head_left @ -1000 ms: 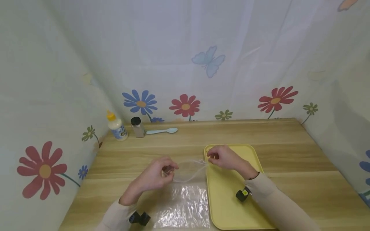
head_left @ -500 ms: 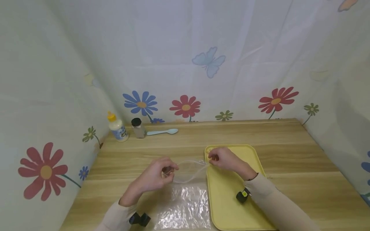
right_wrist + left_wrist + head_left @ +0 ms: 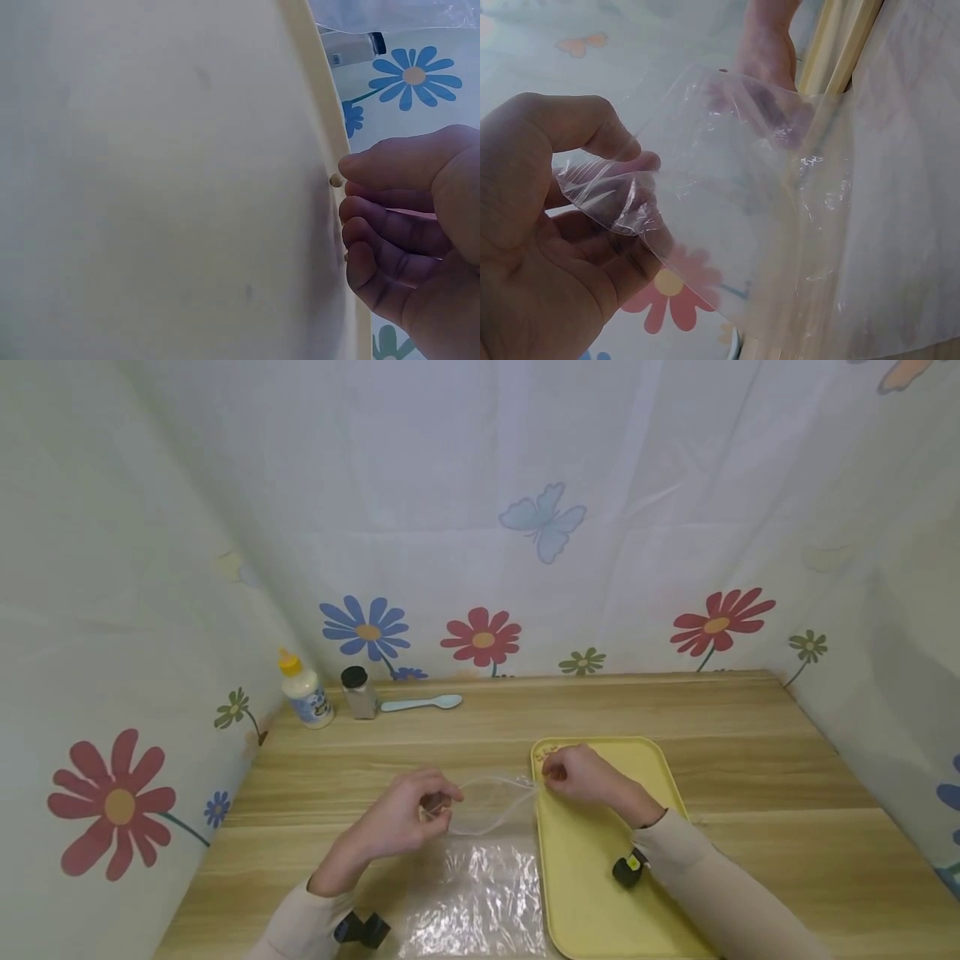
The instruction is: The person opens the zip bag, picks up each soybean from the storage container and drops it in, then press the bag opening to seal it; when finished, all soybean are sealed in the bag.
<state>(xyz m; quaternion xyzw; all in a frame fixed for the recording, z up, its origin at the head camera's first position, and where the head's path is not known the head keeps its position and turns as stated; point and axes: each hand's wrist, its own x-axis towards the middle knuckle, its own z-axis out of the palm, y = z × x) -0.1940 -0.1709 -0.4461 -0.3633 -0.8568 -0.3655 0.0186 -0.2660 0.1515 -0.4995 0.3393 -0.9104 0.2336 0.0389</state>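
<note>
A clear zip bag (image 3: 474, 897) lies along the left side of a yellow tray (image 3: 600, 889), its mouth gaping. The thumb and fingers of my left hand (image 3: 401, 810) pinch the left end of that mouth; in the left wrist view the film (image 3: 615, 199) passes between them. My right hand (image 3: 588, 775) is at the tray's far left corner, beside small tan bits (image 3: 549, 749) lying there. Close up in the right wrist view, a small round tan bean (image 3: 335, 180) sits at the tips of the thumb and forefinger, against the tray's wall. Another bit is mostly hidden below.
At the back left of the wooden table (image 3: 735, 718) stand a yellow-capped bottle (image 3: 306, 697) and a black-lidded jar (image 3: 359, 695). A pale blue spoon (image 3: 422, 702) lies beside the jar. Flower-printed curtains (image 3: 420, 527) wall in the back and sides.
My right hand has shifted slightly right and down at the tray corner, and more tan bits show there now. The left hand and the bag have stayed in place.
</note>
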